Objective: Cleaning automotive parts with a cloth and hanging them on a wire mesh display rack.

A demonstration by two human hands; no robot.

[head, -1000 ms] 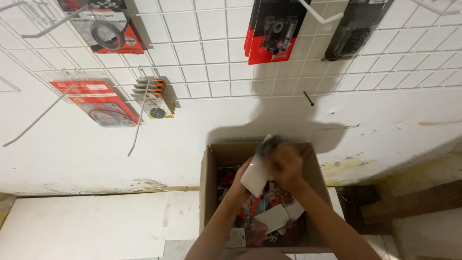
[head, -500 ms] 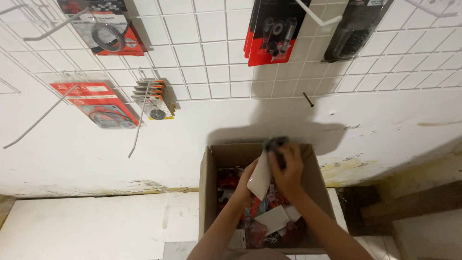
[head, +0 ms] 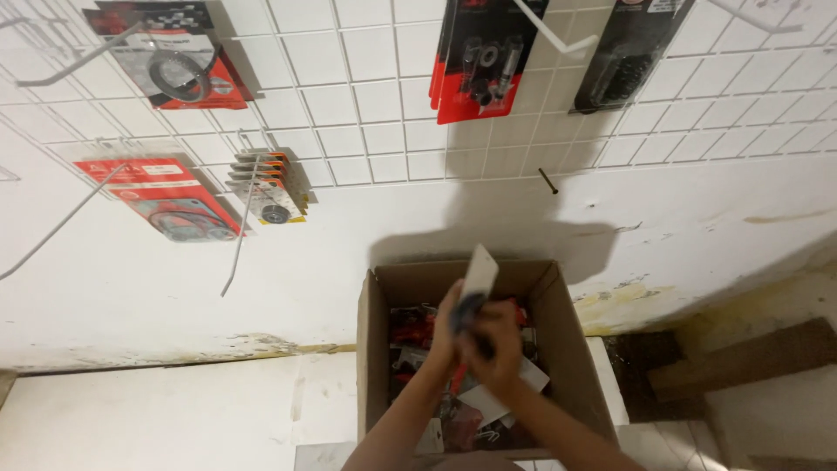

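Both hands meet over the open cardboard box (head: pixel 558 349), which stands against the white wall and holds a jumble of small red, white and dark packets. The right hand (head: pixel 499 349) is closed around the lower end of a carded packet (head: pixel 477 281) whose pale back rises above the fingers; the left hand (head: pixel 446 324) curls against its left edge. The packet's front is hidden. Farther up, a white wire grid (head: pixel 366 105) carries hanging red and black packets.
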